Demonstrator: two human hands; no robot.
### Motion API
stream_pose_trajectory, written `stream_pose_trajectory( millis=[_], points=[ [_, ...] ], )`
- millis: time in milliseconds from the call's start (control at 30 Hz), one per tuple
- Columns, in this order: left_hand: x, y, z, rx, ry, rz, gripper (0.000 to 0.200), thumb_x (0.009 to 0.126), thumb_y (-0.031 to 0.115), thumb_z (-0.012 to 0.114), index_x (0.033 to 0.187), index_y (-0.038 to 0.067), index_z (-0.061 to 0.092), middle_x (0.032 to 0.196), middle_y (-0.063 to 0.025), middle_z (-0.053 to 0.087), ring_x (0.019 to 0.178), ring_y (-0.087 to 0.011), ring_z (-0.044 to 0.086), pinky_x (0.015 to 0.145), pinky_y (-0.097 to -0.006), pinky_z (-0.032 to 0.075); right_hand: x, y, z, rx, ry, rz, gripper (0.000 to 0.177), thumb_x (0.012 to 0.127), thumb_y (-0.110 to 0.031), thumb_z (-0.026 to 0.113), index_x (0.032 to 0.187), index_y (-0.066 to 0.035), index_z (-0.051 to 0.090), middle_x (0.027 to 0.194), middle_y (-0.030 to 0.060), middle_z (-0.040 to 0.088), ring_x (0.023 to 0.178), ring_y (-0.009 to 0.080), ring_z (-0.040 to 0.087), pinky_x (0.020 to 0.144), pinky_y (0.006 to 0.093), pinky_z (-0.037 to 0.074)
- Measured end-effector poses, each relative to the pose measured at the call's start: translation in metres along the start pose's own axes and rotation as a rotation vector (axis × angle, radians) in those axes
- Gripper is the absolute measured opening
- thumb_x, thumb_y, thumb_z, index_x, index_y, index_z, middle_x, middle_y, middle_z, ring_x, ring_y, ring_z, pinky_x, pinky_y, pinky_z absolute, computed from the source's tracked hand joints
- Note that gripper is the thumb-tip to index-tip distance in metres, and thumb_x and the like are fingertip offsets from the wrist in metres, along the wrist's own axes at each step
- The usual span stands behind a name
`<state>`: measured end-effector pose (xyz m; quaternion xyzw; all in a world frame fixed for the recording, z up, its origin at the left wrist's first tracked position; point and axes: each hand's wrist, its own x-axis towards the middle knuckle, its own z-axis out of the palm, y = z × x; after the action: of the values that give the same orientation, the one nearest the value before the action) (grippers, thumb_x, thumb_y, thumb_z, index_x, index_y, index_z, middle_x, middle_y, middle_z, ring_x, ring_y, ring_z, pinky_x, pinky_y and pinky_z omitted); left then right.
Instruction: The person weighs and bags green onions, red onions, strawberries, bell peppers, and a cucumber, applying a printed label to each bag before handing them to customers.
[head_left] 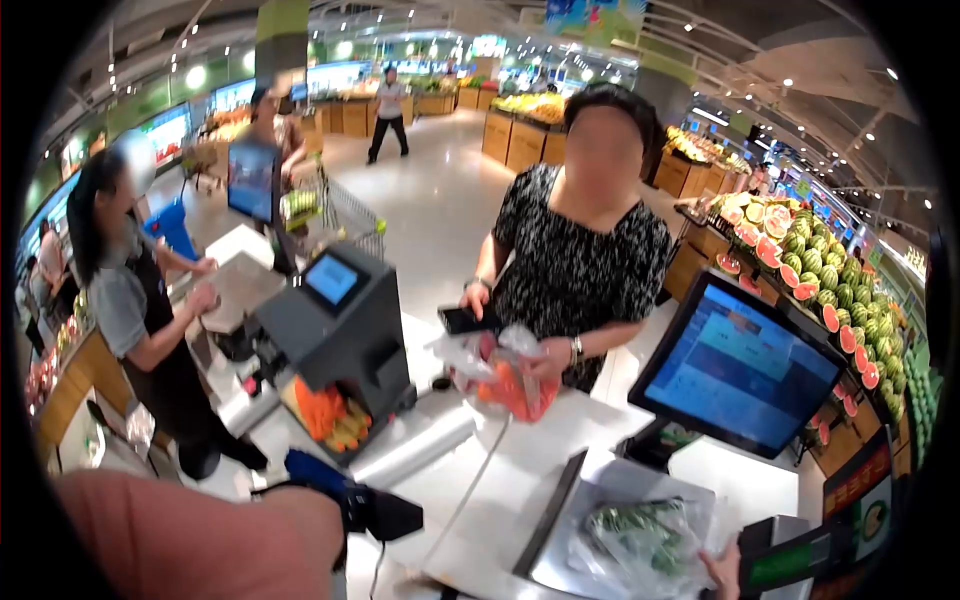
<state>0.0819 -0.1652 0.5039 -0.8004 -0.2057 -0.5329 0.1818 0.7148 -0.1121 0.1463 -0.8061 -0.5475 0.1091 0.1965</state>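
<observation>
"What's the broadest thing in front of us?"

"The white counter [520, 470], flat and smooth, with a thin dark line running across its top."

"And beyond it?"

"A person [590, 250] on the far side, in a short-sleeved black top broken up by pale flecks."

"Next in size?"

"The charcoal machine [350, 340], boxy and flat-faced, with a small rectangular display tilted on top. Then the monitor [740, 365], a glossy slab in a black frame, leaning back above the scale [615, 470]. That has a pale metal plate with rounded corners."

"What lies on the plate?"

"A bag of leafy greens [640, 540]: thin, clear, crinkled plastic around a soft dark-green bundle. A bag of red and orange produce [495, 380], filmy and bunched at its neck, hangs from the other person's grip, over the counter's far edge."

"And the wearer's own hands?"

"The left hand [315, 520] is right behind a black and blue device [350, 500] with a blunt, flared end; its fingers are hidden, so I can't tell whether they close on it. The right hand [725, 570] meets the edge of the greens' plastic; pinching or just touching, I can't tell."

"Smallest?"

"The phone [465, 320], dark and slim, also held by the other person."
</observation>
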Motion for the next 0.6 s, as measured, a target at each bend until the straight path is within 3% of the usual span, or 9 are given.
stream_pose_trajectory(
  millis=[133,200,233,267,333,367,467,533,600],
  points=[
    [0.005,0.018,0.005,0.141,-0.04,0.023,0.063,0.091,0.04,0.04,0.141,0.019,0.008,0.138,0.0035,0.026,0.118,-0.0112,0.038,0.086,-0.0359,0.048,0.02,0.049,0.035,0.034,-0.112,0.057,0.07,0.065,-0.028,0.073,0.114,0.011,0.044,0.103,0.0251,0.056,0.096,0.0328,0.056,0.083,0.0364,0.043],
    [-0.026,-0.013,0.062,-0.394,0.503,0.235,0.05,0.088,0.035,0.047,0.127,0.007,0.037,0.126,-0.0149,0.042,0.11,-0.0278,0.039,0.093,-0.0449,0.032,0.023,0.076,0.045,0.034,-0.126,0.007,0.059,0.068,-0.029,0.071,0.107,0.009,0.049,0.094,0.0211,0.059,0.086,0.0299,0.059,0.076,0.0354,0.046],
    [-0.048,-0.015,0.072,-0.255,0.584,0.107,0.044,0.09,0.037,0.044,0.127,0.016,0.037,0.124,-0.0085,0.044,0.102,-0.0246,0.044,0.088,-0.0412,0.037,0.029,0.093,0.054,0.102,-0.059,-0.002,0.049,0.071,-0.026,0.069,0.102,0.008,0.05,0.088,0.017,0.058,0.08,0.0256,0.058,0.071,0.034,0.045],
    [-0.063,-0.009,0.086,0.023,0.454,-0.257,0.034,0.092,0.032,0.04,0.119,0.012,0.041,0.116,-0.0111,0.047,0.092,-0.0216,0.048,0.08,-0.0347,0.042,0.031,0.104,0.058,0.168,0.008,-0.009,0.04,0.074,-0.022,0.067,0.096,0.006,0.051,0.082,0.0128,0.057,0.074,0.0213,0.057,0.066,0.0325,0.045],
    [-0.092,-0.025,0.141,-0.133,0.461,-0.329,0.039,0.072,0.006,0.063,0.104,0.004,0.04,0.104,-0.0209,0.052,0.089,-0.0259,0.054,0.069,-0.0362,0.046,0.039,0.104,0.055,0.242,0.072,-0.027,0.035,0.076,-0.018,0.065,0.097,0.006,0.05,0.08,0.0106,0.055,0.073,0.0191,0.055,0.066,0.0314,0.045],
    [-0.099,-0.018,0.151,0.079,0.122,-0.463,0.042,0.072,0.004,0.063,0.108,0.004,0.042,0.111,-0.0205,0.05,0.098,-0.0298,0.053,0.082,-0.0408,0.043,0.039,0.089,0.05,0.321,0.134,-0.038,0.031,0.077,-0.014,0.064,0.097,0.006,0.049,0.078,0.0084,0.054,0.071,0.017,0.054,0.065,0.0303,0.045],
    [-0.153,-0.003,0.234,-0.267,-0.058,-0.743,0.046,0.074,0.011,0.064,0.116,0.007,0.044,0.124,-0.0165,0.042,0.113,-0.0314,0.043,0.093,-0.0389,0.036,0.035,0.045,0.029,0.523,-0.004,0.002,0.033,0.073,0.004,0.059,0.104,0.0,0.049,0.099,0.0161,0.053,0.084,0.0231,0.054,0.069,0.0308,0.044],
    [-0.175,0.012,0.268,-0.258,-0.301,-0.738,0.049,0.076,0.013,0.063,0.12,0.007,0.042,0.128,-0.0169,0.038,0.116,-0.0338,0.04,0.096,-0.0394,0.034,0.033,0.053,0.036,0.515,0.062,-0.096,0.035,0.077,-0.001,0.06,0.108,0.0,0.044,0.1,0.0161,0.053,0.082,0.0209,0.055,0.062,0.0271,0.044],
    [-0.178,0.012,0.296,-0.269,-0.348,-0.688,0.044,0.076,0.012,0.062,0.116,0.007,0.044,0.13,-0.017,0.036,0.111,-0.0348,0.044,0.093,-0.0406,0.037,0.002,-0.009,-0.005,0.278,-0.006,-0.026,0.038,0.078,-0.004,0.06,0.113,-0.001,0.044,0.104,0.0149,0.052,0.089,0.0222,0.054,0.07,0.0287,0.044]
  ],
)
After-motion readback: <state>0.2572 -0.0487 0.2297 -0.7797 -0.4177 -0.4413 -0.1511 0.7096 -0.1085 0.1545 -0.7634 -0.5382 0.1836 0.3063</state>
